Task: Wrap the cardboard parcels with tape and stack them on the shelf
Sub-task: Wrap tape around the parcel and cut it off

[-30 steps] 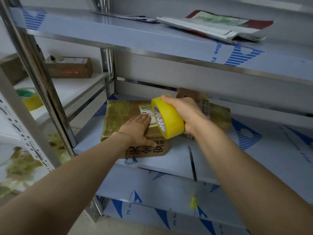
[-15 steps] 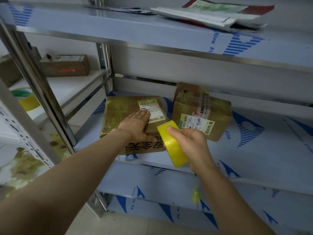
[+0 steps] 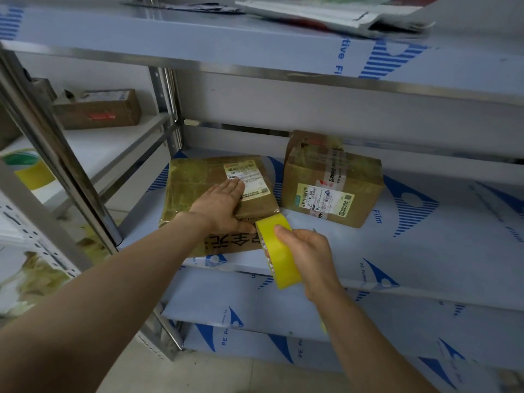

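Left hand [image 3: 219, 204] flat on glossy taped parcel [image 3: 192, 188]; right hand [image 3: 307, 255] grips yellow tape roll [image 3: 279, 253]

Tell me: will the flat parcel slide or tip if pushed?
The flat parcel is low and wide, so tipping looks unlikely. Its glossy wrap on the film-covered shelf probably slides easily; the flat left hand likely steadies it.

Dim, even indoor light with a cool bluish cast; soft shade lies beneath the upper shelf [image 3: 198, 43]. The steel post [image 3: 54, 148] at left carries a bright streak of glare, and the taped parcel [image 3: 192, 182] shines faintly. Wide-angle distortion bows straight edges near the borders. The centre is fairly sharp; the left edge and lower corners are smeared.
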